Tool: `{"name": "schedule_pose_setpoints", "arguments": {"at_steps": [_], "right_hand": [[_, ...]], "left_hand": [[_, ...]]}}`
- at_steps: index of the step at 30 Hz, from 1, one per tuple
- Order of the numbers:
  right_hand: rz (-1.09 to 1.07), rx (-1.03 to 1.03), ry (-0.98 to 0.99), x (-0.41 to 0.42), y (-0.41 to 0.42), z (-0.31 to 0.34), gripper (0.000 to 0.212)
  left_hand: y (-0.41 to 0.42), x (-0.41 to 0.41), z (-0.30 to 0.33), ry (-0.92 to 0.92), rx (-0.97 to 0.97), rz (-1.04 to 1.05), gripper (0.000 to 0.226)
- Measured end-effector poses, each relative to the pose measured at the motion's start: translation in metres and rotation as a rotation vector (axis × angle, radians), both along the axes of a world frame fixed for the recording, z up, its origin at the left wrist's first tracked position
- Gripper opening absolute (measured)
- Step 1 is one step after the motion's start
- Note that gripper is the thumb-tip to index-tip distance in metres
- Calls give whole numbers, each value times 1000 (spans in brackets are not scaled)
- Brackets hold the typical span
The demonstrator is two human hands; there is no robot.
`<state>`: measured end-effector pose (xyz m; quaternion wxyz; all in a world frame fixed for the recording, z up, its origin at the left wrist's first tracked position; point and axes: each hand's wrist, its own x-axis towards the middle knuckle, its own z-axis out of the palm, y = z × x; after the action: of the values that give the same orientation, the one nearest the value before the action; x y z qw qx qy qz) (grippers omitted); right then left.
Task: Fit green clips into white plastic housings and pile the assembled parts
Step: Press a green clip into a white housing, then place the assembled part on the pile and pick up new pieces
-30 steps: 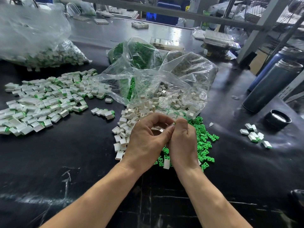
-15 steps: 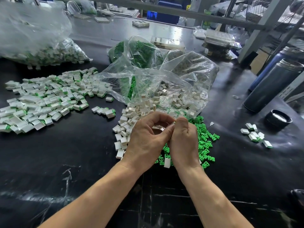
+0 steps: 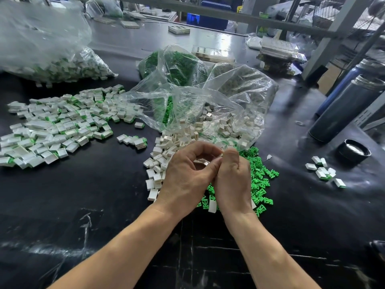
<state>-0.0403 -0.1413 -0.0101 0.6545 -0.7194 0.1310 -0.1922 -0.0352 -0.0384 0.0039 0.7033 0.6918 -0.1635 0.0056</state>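
I see a glossy black table (image 3: 62,205) under grey shelving. At centre, my left hand (image 3: 185,176) and right hand (image 3: 233,180) pinch one small white housing (image 3: 203,162), fingers curled.

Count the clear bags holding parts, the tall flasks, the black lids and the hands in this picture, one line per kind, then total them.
Clear bags holding parts: 3
Tall flasks: 2
Black lid: 1
Hands, left hand and right hand: 2
Total: 8
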Motion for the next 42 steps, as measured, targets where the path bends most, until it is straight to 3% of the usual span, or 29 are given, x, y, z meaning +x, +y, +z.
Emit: {"name": "schedule_pose_setpoints", "arguments": {"at_steps": [7,14,23,28,37,42], "right_hand": [[10,-35,-12,-5,-9,3,62],[120,-75,-150,-5,-23,9,18],[132,-171,-159,-4,-22,7,14],[100,-184,-142,-5,-21,7,12],[29,-160,-125,-5,-20,7,13],[0,-121,-72,-3,-25,4,5]], "left_hand": [[6,5,3,0,50,90,10],[14,12,6,17,38,105,11],[15,14,2,-2,53,109,15],[16,13,1,-121,195,109,23],[22,16,1,-322,475,232,15],[45,34,3,-295,555,355,17]]}}
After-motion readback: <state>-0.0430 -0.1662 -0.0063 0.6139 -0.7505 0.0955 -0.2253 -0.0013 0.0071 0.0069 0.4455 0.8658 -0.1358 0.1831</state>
